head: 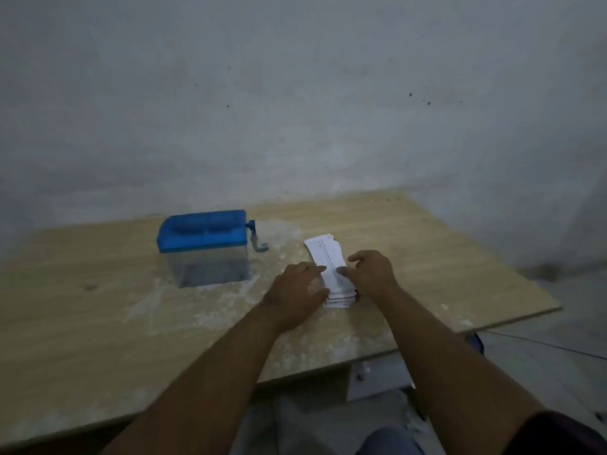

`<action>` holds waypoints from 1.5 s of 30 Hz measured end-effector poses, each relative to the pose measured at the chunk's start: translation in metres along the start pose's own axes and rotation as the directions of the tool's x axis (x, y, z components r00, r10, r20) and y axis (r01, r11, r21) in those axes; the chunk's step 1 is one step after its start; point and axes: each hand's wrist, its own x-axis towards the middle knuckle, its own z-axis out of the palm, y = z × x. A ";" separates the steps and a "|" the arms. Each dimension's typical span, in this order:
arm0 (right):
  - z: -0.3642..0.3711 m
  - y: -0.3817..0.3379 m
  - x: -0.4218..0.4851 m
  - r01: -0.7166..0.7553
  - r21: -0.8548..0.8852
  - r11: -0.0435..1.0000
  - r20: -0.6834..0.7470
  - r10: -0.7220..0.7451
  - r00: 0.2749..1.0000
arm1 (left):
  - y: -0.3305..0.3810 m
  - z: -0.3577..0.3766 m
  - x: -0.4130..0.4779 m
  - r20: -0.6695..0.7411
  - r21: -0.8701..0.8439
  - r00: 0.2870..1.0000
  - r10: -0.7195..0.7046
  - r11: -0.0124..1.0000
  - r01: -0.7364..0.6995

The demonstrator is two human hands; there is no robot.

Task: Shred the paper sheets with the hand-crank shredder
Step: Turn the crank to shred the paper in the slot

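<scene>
Both hands flank our paper stack point(331, 274) at frame centre: left hand point(297, 292) and right hand point(371, 274) loosely pinching its sides; long axis runs up-frame; shredder point(203, 247) sits left, nearer our left hand.

Dim, bluish, even light; no glare. My forearms show soft motion blur. Wide-angle distortion bows the table point(98, 310) edges; the wall point(295, 93) darkens toward the corners.
</scene>
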 end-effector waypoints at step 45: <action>-0.019 -0.163 0.005 -0.018 0.611 0.792 0.071 -0.032 0.997 | -0.028 -0.169 0.015 -0.590 -0.379 0.798 -0.123 0.915 -0.139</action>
